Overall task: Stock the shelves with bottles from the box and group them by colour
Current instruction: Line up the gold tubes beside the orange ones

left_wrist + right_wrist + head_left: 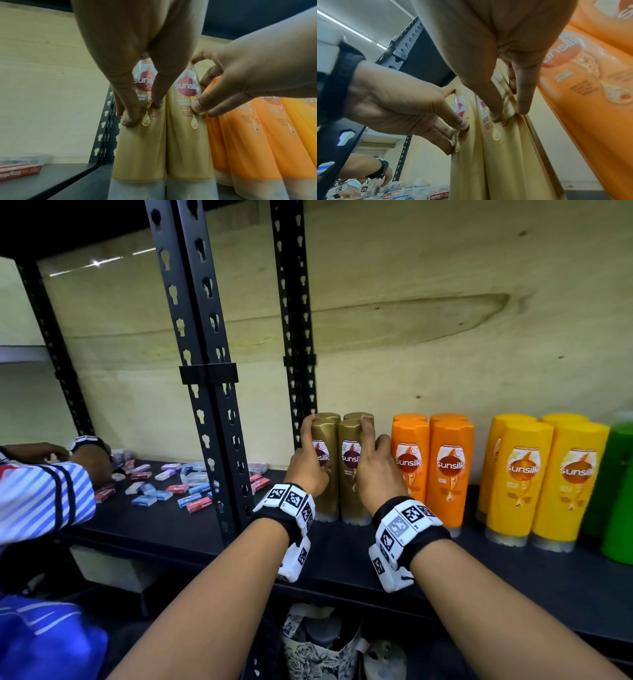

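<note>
Standing upright, caps down, gold bottles (pixel 346 470) on shelf (pixel 191 529), left hand (pixel 308 470) and right hand (pixel 378 474) fingers curled around them.

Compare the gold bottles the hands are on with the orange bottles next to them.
The gold bottles are metallic gold with dark red logos; the orange bottles are bright orange with orange-red logos. The gold bottles are gripped, one by the left hand, one by the right hand; the orange bottles go untouched. The gold bottles stand leftmost, by the black shelf post. Both groups stand cap-down, two deep, on the shelf, with Sunsilk labels.
</note>
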